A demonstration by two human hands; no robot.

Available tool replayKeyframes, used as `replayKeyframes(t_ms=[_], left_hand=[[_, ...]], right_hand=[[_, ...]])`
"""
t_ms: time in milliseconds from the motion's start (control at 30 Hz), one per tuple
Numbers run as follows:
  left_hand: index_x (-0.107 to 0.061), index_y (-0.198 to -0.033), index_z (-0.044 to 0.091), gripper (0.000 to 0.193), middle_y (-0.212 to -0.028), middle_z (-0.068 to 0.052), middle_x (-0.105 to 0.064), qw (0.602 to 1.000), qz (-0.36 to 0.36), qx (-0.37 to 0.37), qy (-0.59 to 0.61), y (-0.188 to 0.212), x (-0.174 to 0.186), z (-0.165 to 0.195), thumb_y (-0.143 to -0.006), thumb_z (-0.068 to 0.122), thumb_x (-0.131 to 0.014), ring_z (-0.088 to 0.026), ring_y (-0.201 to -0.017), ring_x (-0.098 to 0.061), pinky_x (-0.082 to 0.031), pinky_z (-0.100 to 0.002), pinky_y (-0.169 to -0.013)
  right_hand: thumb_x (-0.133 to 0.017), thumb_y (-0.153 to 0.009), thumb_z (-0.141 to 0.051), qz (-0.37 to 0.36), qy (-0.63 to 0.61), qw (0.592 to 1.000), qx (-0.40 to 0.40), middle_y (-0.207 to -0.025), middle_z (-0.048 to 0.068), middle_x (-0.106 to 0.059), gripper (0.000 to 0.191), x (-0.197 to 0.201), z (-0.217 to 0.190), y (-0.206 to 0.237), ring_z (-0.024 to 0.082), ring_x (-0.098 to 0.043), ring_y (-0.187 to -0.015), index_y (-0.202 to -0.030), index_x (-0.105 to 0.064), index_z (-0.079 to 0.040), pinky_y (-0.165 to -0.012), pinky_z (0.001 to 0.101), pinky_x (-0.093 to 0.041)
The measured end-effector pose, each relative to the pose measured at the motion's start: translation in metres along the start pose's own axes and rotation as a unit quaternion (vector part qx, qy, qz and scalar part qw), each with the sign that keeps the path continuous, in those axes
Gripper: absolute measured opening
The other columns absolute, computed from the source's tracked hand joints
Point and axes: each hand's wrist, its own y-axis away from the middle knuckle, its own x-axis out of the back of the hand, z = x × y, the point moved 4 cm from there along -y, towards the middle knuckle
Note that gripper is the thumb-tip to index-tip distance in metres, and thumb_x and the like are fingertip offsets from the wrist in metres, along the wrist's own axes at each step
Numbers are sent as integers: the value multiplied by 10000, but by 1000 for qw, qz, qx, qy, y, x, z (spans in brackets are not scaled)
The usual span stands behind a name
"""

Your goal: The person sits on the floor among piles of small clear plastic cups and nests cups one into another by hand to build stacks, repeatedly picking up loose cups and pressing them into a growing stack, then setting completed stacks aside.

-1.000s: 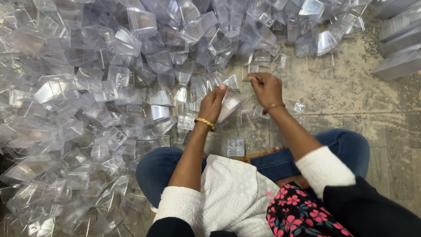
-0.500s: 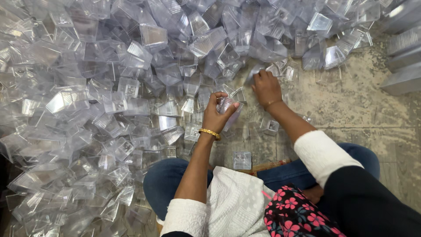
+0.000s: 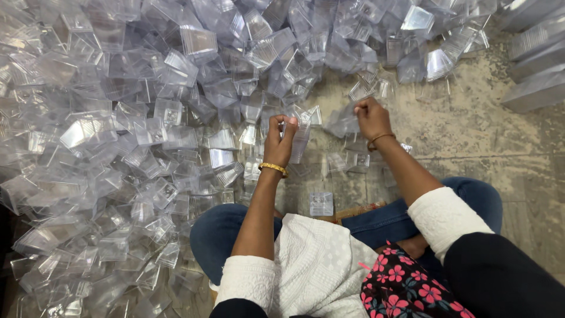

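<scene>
Two hands working: left hand (image 3: 279,136) pinches a clear plastic box (image 3: 299,143), right hand (image 3: 369,116) grips a clear plastic lid piece (image 3: 343,123), both lifted off the speckled stone floor (image 3: 471,135) beside the heap of clear plastic boxes (image 3: 147,118), apart for fitting.

Small packing workshop floor; heaped clear plastic boxes (image 3: 147,118) (hundreds), bare gritty concrete floor (image 3: 471,135)

A heap of clear plastic boxes (image 3: 147,135) spreads across the floor (image 3: 471,135) to my left and ahead. One small clear square lid (image 3: 321,204) lies before my knees; stacked clear trays (image 3: 535,59) sit far right.
</scene>
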Motion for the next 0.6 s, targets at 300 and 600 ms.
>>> replayKeyframes(t_ms=[300, 600], left_hand=[[-546, -1154, 117, 497, -904, -149, -681, 986, -63, 30, -153, 1, -4, -10, -896, 525, -669, -270, -803, -647, -515, -389, -754], [-542, -1146, 89, 512, -1010, -151, -698, 984, -57, -15, -168, -1, -2, -12, -906, 525, -663, -308, -885, -676, -522, -408, -810]], right_hand=[[-565, -999, -14, -82, -266, 953, -116, -957, 35, -741, 128, 14, 19, -6, 107, -691, -866, -1043, -684, -29, -793, 252, -548], [-621, -980, -14, -44, -335, 924, -181, -894, 26, -714, 62, 33, 23, -15, 148, -680, -792, -998, -673, -44, -756, 319, -575]])
